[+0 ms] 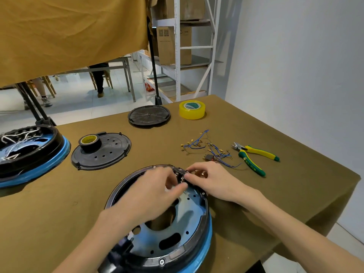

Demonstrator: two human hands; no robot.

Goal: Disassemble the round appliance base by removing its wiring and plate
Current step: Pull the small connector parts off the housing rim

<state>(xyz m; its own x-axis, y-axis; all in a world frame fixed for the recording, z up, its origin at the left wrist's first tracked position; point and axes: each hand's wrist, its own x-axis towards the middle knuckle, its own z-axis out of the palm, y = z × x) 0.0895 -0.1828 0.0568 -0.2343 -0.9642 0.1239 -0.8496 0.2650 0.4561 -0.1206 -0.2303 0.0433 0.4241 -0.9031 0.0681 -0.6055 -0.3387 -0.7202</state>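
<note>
- Second appliance base (29,152), far left edge of table: open side up, white wiring still inside; apparently parked as a later or reference unit.
- Black cover plate (102,152), just right of it: laid flat with a roll of black tape (89,141) resting on top, kept clear of the work.
- Second black disc (149,115), far side of table: set aside, well apart from the hands.
- Round appliance base (167,219), near edge, centre: open side up on the olive cloth (59,213), metal plate (187,209) exposed and still seated.
- Left hand (155,192): reaches over the base, fingers curled at a small fitting on the far rim; judged pinching it, though what exactly is unclear.
- Right hand (210,180): meets the left at that rim, fingertips gripping the same small part, steadying or pulling.
- Yellow tape roll (192,109): far side, idle.
- Blue wires (208,149) with brass terminals: loose heap right of the base, evidently already removed.
- Cutters (254,156), green-yellow handles: beside the wires, within the right hand's reach.
</note>
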